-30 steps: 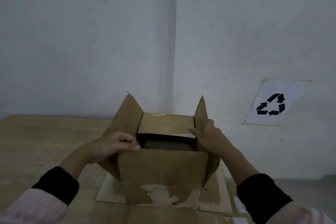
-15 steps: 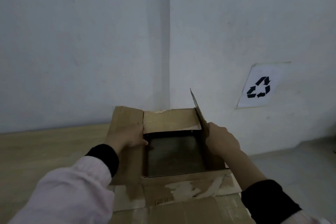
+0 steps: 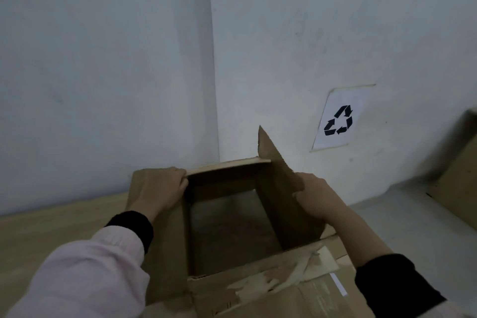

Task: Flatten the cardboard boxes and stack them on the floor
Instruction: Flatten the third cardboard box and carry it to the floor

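Pale grey walls meet in a corner (image 3: 215, 85) behind our work, with a recycling sign (image 3: 339, 117) taped at right of centre and another cardboard box (image 3: 459, 178) leaning at the right edge. We have the open cardboard box (image 3: 232, 227) at lower centre, sitting on flattened cardboard (image 3: 296, 294) over a wooden surface (image 3: 51, 224).

Our left hand (image 3: 158, 191) is curled over the left flap (image 3: 152, 253), fingers closed on its inner edge at the far corner. Our right hand (image 3: 316, 196) presses against the outside of the upright right flap (image 3: 278, 188); we cannot tell how far its fingers wrap round.

To flatten it well, we judge we should spread both flaps outward, then push opposite corners together so the walls fold along their creases, keeping pressure even to avoid tearing the already ragged near edge (image 3: 278, 276).
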